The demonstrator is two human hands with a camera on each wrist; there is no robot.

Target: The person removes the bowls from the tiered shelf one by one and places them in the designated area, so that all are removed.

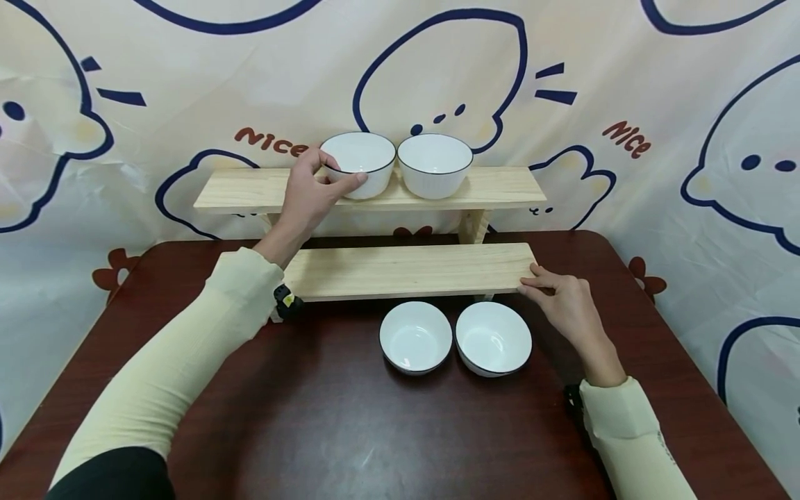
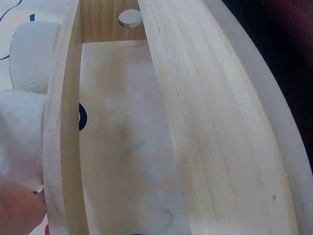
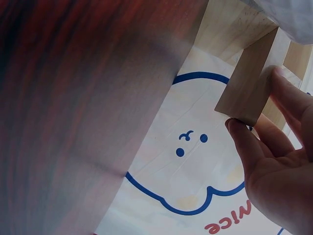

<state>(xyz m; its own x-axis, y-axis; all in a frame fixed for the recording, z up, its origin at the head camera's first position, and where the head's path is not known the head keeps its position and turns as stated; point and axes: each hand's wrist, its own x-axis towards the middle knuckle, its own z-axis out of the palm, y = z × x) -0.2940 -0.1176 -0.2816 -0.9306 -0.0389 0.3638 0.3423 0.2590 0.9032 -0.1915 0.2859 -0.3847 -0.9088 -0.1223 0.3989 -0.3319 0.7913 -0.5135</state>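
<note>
My left hand [image 1: 310,189] pinches the left white bowl [image 1: 369,182] with thumb and fingers near its dark rim. This bowl is on the upper board [image 1: 509,186] of a two-tier wooden shelf, beside a second white bowl [image 1: 435,182]. In the left wrist view, fingers [image 2: 19,203] show at the lower left, against the bowl [image 2: 19,132]. My right hand [image 1: 565,305] pinches the right end of the lower board [image 1: 406,274]. The right wrist view shows its thumb and fingertips on that board's end [image 3: 244,90].
Two more white bowls, one on the left [image 1: 415,338] and one on the right [image 1: 494,339], stand side by side on the dark wooden table [image 1: 350,430] before the shelf. A patterned cloth [image 1: 250,76] hangs behind the table.
</note>
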